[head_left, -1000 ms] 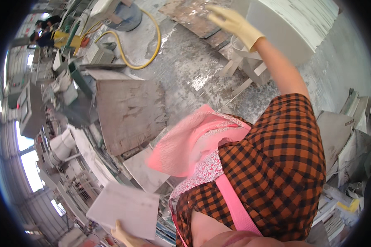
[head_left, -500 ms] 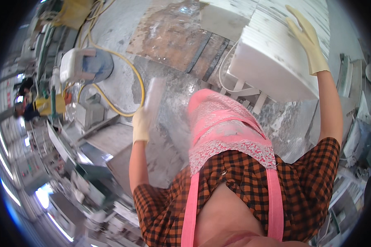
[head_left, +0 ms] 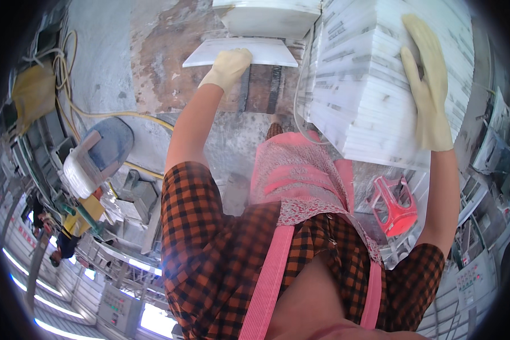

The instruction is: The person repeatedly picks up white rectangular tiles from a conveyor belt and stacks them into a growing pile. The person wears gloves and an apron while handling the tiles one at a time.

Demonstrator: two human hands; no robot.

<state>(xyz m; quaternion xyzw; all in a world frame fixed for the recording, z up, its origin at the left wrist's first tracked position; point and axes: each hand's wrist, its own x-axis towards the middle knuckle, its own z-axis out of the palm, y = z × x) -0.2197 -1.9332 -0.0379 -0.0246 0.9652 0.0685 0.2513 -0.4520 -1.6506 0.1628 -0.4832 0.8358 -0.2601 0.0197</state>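
My left hand (head_left: 230,67), in a cream rubber glove, is closed on the near edge of a thin white stone slab (head_left: 272,52). The slab is over the brown board, just in front of a lower white stack (head_left: 269,21). At the right, my right hand (head_left: 429,85), gloved alike, lies with stretched fingers on a tall stack of white stone slabs (head_left: 357,85). Its thumb stands apart from the fingers, and it grips nothing. The left fingertips are hidden behind the slab's edge.
A worn brown board (head_left: 164,68) with dark strips lies on the wet floor. A yellow hose (head_left: 113,114) runs along the left, near a blue-grey tub (head_left: 117,139) with a white jug. A red plastic stool (head_left: 395,212) stands near my right side. Another person (head_left: 69,245) is far left.
My left hand has swung forward and right, carrying the slab from low at my left to before the lower stack. My right hand stays on the tall stack. The view has turned and shifted.
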